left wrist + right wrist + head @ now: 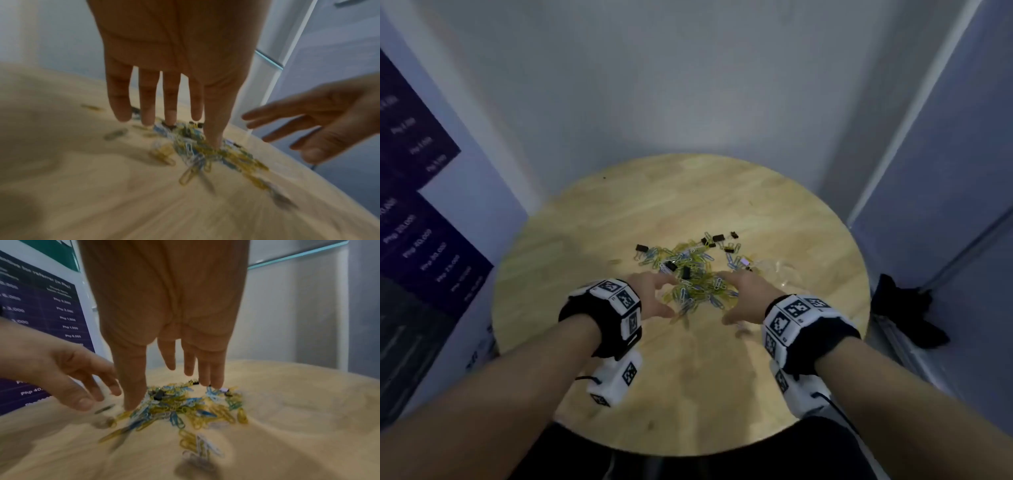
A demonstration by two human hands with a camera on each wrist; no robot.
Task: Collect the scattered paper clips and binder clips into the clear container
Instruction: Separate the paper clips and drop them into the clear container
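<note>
head view: the paper clips (693, 277) lie between the spread, empty left hand (652, 296) and right hand (744, 296), equally near.

We see yellow, blue and white paper clips (693, 286), black binder clips (642, 248) at twelve o'clock, pale wood-grain desk (619, 212).

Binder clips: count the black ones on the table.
7 binder clips show: one at the far left of the paper clips, two in their middle, four at the far right. More may be hidden beneath.
</note>
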